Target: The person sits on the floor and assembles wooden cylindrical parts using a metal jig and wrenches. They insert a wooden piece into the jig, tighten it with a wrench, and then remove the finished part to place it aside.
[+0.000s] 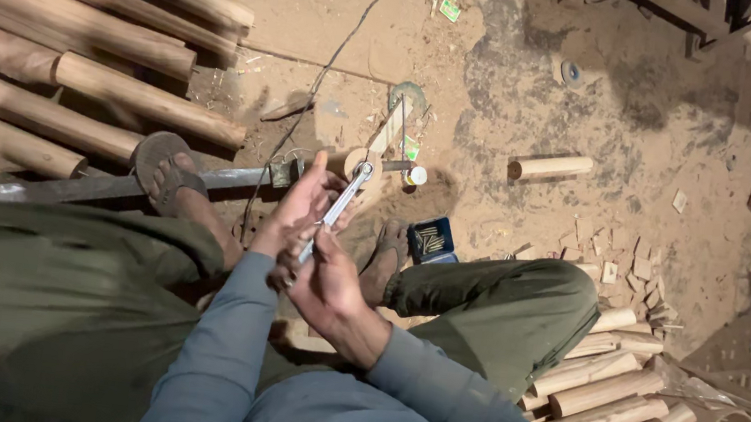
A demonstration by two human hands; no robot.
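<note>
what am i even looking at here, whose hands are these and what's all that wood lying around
This is one picture from a camera worn on a person's head, looking down at their own lap and hands. The person sits on a dusty workshop floor with knees apart and feet in sandals.

Both hands meet in the middle. The right hand grips the lower end of a slim metal wrench; the left hand steadies it higher up. The wrench's far end sits against a short round wooden piece fixed on a metal bar that runs off to the left.

Around them: long rounded wooden poles stacked at upper left, shorter turned wooden pieces piled at lower right, one loose wooden cylinder on the floor, and a small dark box of screws by the right foot.
</note>
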